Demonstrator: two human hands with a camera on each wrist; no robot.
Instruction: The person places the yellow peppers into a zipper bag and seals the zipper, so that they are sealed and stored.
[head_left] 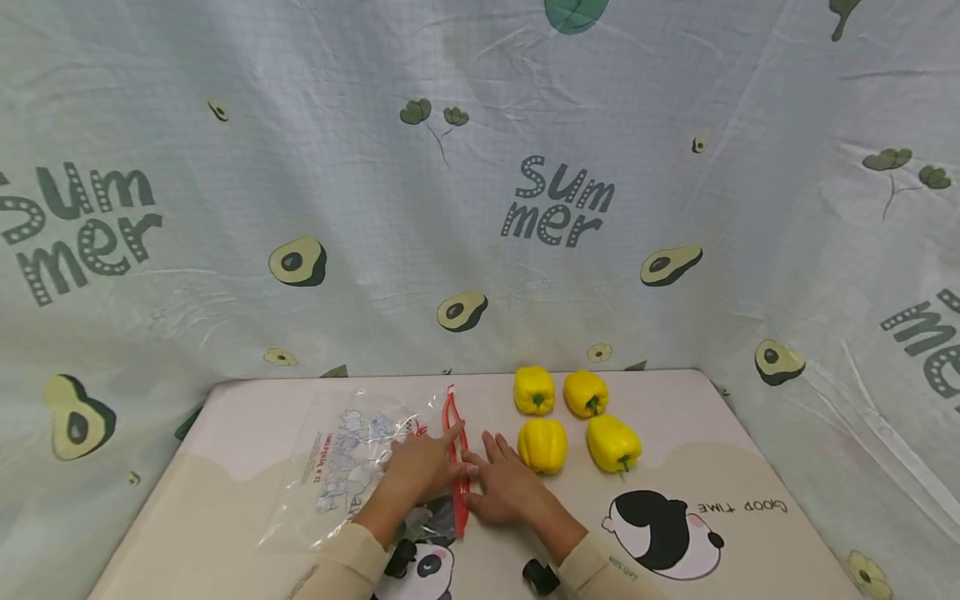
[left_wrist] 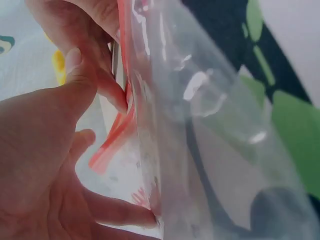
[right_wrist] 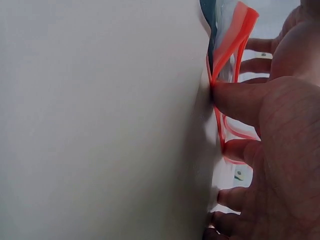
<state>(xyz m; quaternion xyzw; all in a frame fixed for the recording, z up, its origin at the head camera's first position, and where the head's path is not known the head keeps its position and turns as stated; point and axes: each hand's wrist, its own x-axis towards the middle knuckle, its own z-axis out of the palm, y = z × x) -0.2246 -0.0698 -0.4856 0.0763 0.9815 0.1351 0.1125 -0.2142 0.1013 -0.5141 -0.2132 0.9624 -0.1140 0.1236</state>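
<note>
Step in hand, as judged: working the mouth of a clear plastic bag [head_left: 352, 454]; bag lies flat, left of centre on the table [head_left: 187, 508], its red rim [head_left: 461, 518] facing four yellow peppers [head_left: 542, 446], all outside it; rim strips part slightly toward the far end.
Left hand [head_left: 422, 467] is over the bag at the rim, fingers spread, touching, no grasp seen; right hand [head_left: 513, 485] is on the rim's outer side, thumb and forefinger touching it, unclenched.
Next move probably calls for widening that gap; nearest pepper sits just beside the right hand, tight there; rim's far end nears the back edge; more room right of the peppers.
</note>
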